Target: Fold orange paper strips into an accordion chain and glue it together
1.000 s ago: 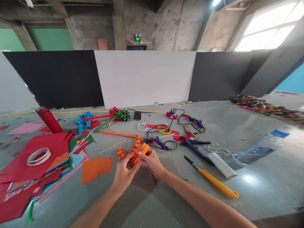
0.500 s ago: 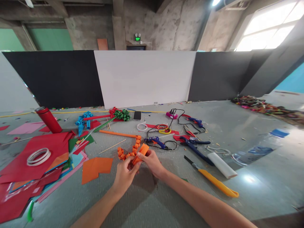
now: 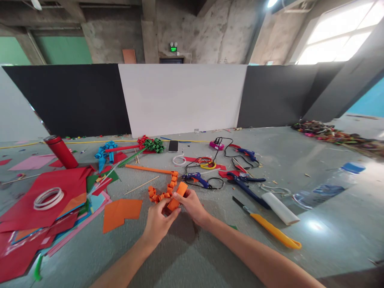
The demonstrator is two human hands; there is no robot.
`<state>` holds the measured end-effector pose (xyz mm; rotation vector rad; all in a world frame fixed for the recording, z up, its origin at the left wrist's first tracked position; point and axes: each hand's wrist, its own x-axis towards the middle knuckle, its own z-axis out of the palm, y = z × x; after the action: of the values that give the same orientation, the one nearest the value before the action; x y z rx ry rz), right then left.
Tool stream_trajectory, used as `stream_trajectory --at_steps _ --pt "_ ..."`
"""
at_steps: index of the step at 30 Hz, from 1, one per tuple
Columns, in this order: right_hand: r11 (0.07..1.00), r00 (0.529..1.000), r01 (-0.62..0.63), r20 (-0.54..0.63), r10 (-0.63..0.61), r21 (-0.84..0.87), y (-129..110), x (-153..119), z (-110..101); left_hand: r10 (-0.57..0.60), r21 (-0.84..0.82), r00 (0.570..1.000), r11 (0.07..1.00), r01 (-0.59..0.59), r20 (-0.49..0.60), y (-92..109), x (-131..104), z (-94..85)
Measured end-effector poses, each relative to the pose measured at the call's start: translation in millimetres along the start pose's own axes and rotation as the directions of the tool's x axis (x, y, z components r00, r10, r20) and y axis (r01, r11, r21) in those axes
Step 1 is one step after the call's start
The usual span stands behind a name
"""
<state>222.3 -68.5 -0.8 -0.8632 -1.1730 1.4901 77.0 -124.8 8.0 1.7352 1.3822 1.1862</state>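
Between my two hands is a folded orange paper strip (image 3: 179, 195). My left hand (image 3: 162, 218) pinches its lower left end, thumb and fingers closed on it. Higher up, the fingers of my right hand (image 3: 192, 203) grip the other side of the same strip. Just behind lies a curving chain of orange paper loops (image 3: 172, 182), close to the left fingers; whether it joins the strip is hidden. An orange paper stick (image 3: 150, 169) runs left from the chain. Flat on the floor to the left are orange paper sheets (image 3: 123, 212).
A blue glue gun (image 3: 196, 179) with its black cord lies just beyond my hands. To the right are a yellow-handled knife (image 3: 270, 228), a white roll (image 3: 280, 209), dark blue pliers (image 3: 246, 188) and a plastic bottle (image 3: 327, 188). Red paper (image 3: 69, 180) and a red flask (image 3: 61, 152) occupy the left.
The orange strip has turned slightly in my fingers, and my left thumb has shifted a little to the right along its lower end. Everything on the floor stays put.
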Motion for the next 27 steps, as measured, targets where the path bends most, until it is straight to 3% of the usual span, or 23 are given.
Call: stream_trajectory --at_steps 6,15,22,27 --pt "1.0 1.0 0.016 0.006 -0.016 -0.002 -2.8 -2.1 1.7 -0.031 -0.033 0.999 0.999 0.031 0.028 7.7 -1.0 -2.1" --pt "0.999 1.0 0.03 0.008 -0.03 -0.012 -4.8 -2.8 2.6 -0.048 -0.039 0.999 0.998 0.048 0.009 4.1 -1.3 -0.6" --pt "1.0 0.999 0.016 0.047 -0.015 -0.015 -3.7 -3.3 1.8 -0.055 -0.134 0.998 0.989 0.058 0.03 2.4 -1.1 -0.6" --pt "0.999 0.999 0.03 -0.038 -0.029 0.028 1.1 1.1 -2.9 -0.064 -0.134 0.997 0.989 0.068 0.033 2.9 -0.4 -4.0"
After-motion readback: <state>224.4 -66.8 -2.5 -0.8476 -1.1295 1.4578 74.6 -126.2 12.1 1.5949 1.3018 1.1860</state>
